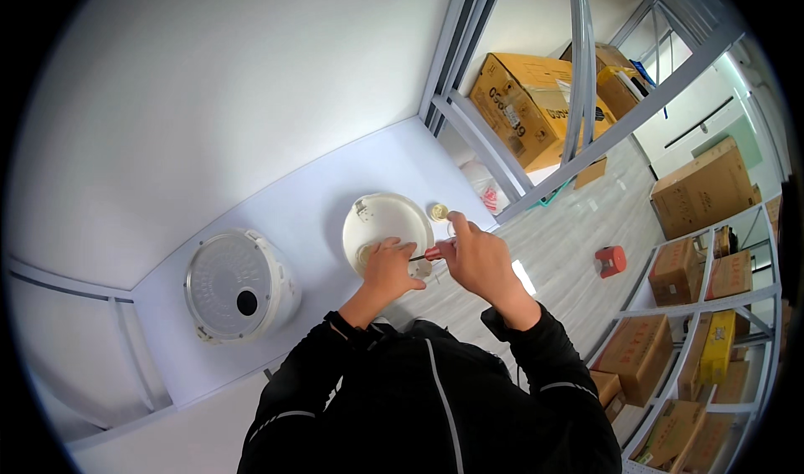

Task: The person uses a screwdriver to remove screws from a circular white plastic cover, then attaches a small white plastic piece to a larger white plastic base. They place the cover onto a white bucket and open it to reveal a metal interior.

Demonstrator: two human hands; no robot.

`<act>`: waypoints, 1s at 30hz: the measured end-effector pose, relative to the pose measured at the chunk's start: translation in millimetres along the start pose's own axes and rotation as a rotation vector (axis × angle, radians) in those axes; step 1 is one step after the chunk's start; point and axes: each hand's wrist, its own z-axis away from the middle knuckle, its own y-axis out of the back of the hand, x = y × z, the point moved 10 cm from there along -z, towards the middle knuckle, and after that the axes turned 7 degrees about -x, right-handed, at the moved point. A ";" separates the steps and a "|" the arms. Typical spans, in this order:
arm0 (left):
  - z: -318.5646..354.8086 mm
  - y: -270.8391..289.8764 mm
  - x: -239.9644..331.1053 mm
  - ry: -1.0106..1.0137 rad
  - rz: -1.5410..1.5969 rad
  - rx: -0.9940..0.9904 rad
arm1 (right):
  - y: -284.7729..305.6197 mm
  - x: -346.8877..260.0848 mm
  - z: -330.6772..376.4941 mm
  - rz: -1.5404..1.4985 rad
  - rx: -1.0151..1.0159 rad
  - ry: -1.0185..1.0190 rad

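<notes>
Black jacket [377, 407]; right fingers [460, 229] clench screwdriver [432, 254], left fingers [404, 249] spread over dish [392, 219].

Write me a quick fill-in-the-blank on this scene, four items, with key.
1. The right hand grips a screwdriver with a handle coloured ____.
2. The left hand is over the near edge of a round white dish-like part, which sits to the ____ of the white drum.
3. The round patch on the drum's top is coloured ____.
4. The red object beyond the right hand is on the ____.

Missing words: red; right; black; floor
</notes>
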 end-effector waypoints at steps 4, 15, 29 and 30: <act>-0.6 -2.1 -2.5 0.011 0.009 -0.020 | 7.0 -2.2 0.7 0.077 -0.027 -0.131; 0.8 -2.4 -0.4 0.002 -0.019 -0.020 | -6.3 4.9 -3.4 0.168 -0.088 -0.168; 3.0 0.0 -0.7 -0.014 -0.019 0.005 | 9.9 -31.0 3.7 -0.044 -0.006 0.074; 2.4 0.5 -0.5 -0.008 -0.007 0.002 | 7.8 -28.2 3.5 -0.063 -0.004 0.092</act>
